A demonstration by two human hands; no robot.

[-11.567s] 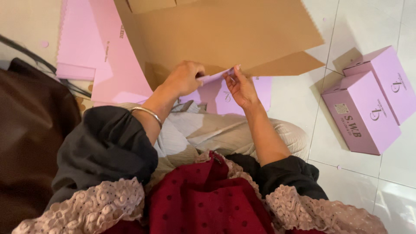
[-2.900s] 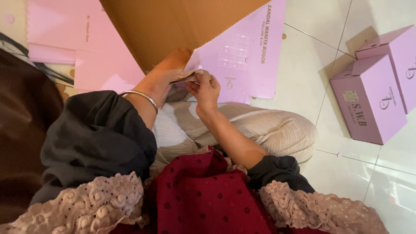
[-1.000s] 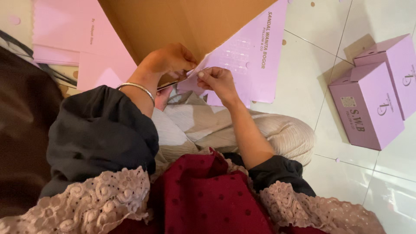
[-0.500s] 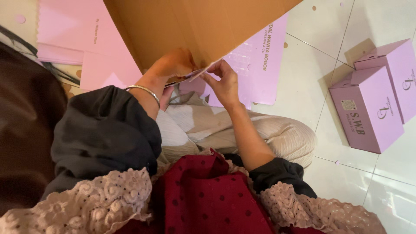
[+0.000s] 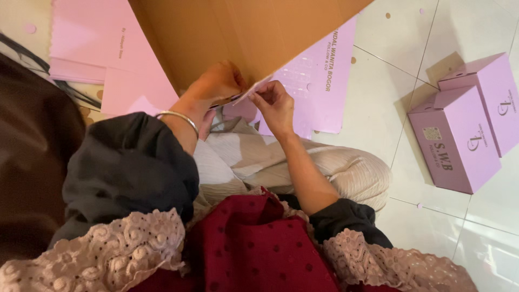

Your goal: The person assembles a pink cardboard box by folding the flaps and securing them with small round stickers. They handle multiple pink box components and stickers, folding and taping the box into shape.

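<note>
**Two hands, one thin pink sheet**

Both hands pinch the flat pink box blank (image 5: 254, 89) above the lap: left hand (image 5: 216, 84) gripping its near edge, right hand (image 5: 273, 103) nipping the corner by fingertip. The big brown cardboard sheet (image 5: 238, 38) leans right over them and could slide down, hiding the crease; a crooked fold or torn tab seems likely then.

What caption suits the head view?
Both hands, left hand and right hand, pinch a flat pink card under brown cardboard.
</note>
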